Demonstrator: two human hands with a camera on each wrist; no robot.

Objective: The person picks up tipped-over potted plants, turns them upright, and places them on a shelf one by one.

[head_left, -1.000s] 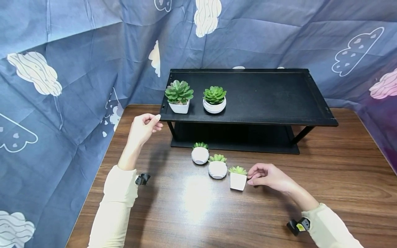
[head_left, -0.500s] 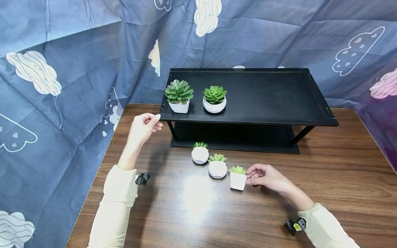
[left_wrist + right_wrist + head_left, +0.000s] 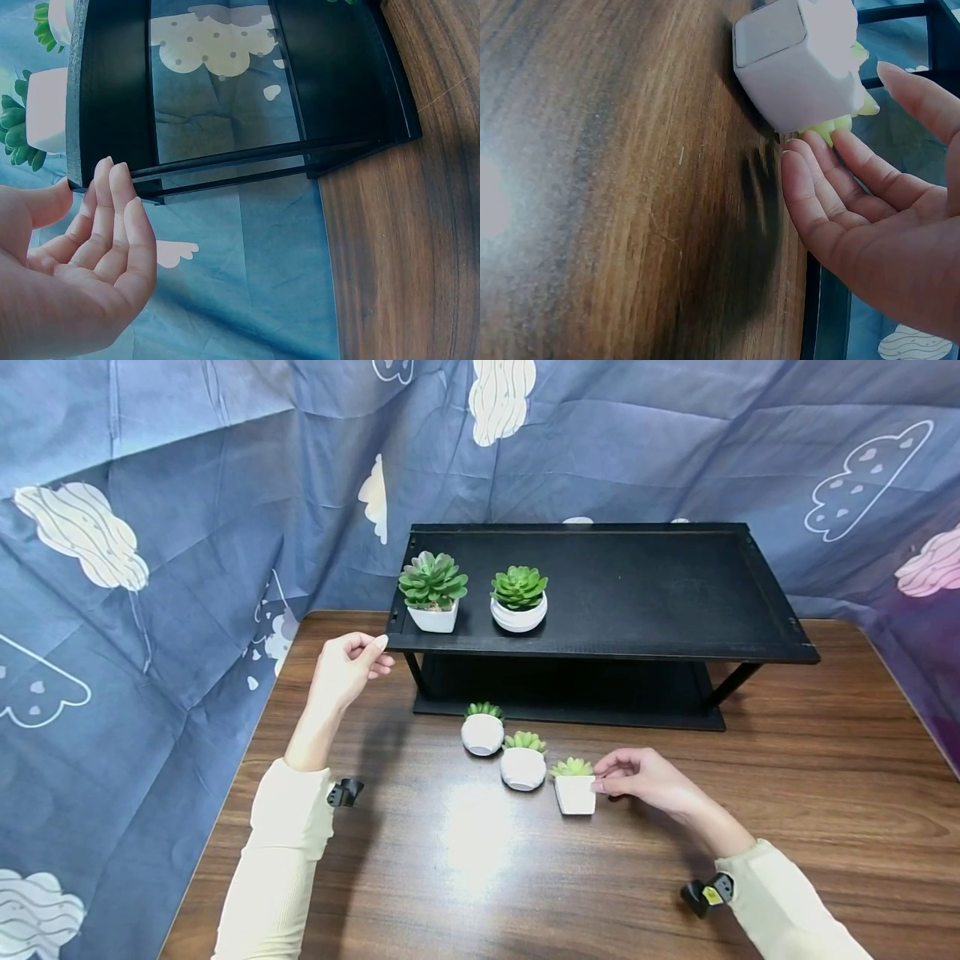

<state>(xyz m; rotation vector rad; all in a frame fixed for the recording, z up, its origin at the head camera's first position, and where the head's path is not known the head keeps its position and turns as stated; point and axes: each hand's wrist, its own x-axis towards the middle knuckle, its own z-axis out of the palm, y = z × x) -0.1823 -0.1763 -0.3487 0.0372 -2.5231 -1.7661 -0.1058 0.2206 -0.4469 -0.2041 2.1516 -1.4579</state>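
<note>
In the head view, my left hand (image 3: 348, 668) pinches the front left corner of a black two-tier shelf (image 3: 637, 593). The left wrist view has the thumb at the board's edge and the fingers on its underside. My right hand (image 3: 645, 781) pinches the right side of a square white pot (image 3: 576, 796) with a pale green succulent (image 3: 573, 767). That pot's base (image 3: 771, 35) shows in the right wrist view. Left of it, two round white pots (image 3: 523, 769) (image 3: 482, 735) with small succulents stand in a slanting row on the wooden table.
On the shelf's upper board, toward its left end, stand a square white pot (image 3: 432, 617) with a large succulent and a round white bowl (image 3: 519, 616) with a green one. Blue cloth (image 3: 225, 568) with cloud prints hangs behind and at the left.
My right hand has moved slightly left and up onto the square pot, which now stands straighter and a little higher in the head view. The left hand stays at the shelf corner.
</note>
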